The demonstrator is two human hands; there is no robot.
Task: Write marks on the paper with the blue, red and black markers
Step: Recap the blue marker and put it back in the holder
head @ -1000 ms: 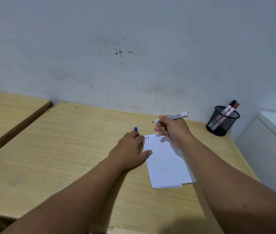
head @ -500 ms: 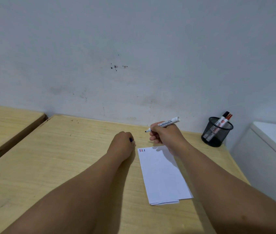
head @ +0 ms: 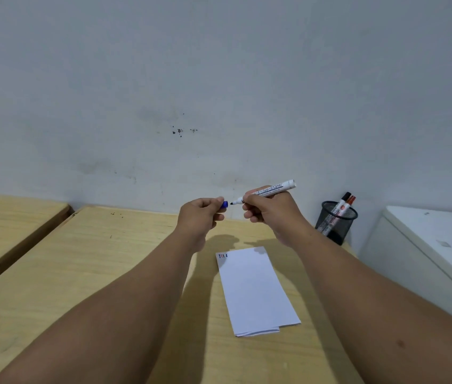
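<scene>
A folded white paper [head: 255,289] lies on the wooden desk [head: 81,273], with small red, black and blue marks at its far left corner. Above it, my right hand [head: 269,209] grips an uncapped white marker [head: 270,189], tip pointing left. My left hand [head: 200,214] holds the blue cap [head: 224,204], its opening a short gap from the marker tip. A black marker [head: 342,202] and a red marker [head: 350,202] stand in a black mesh cup [head: 335,225] at the back right.
A grey wall rises right behind the desk. A second wooden desk [head: 6,217] stands to the left across a narrow gap. A white cabinet [head: 427,245] sits beside the desk on the right, close to the mesh cup.
Both hands have lifted off the desk and paper. My left hand, which was pressing beside the paper, now holds the blue cap up near the marker tip.
</scene>
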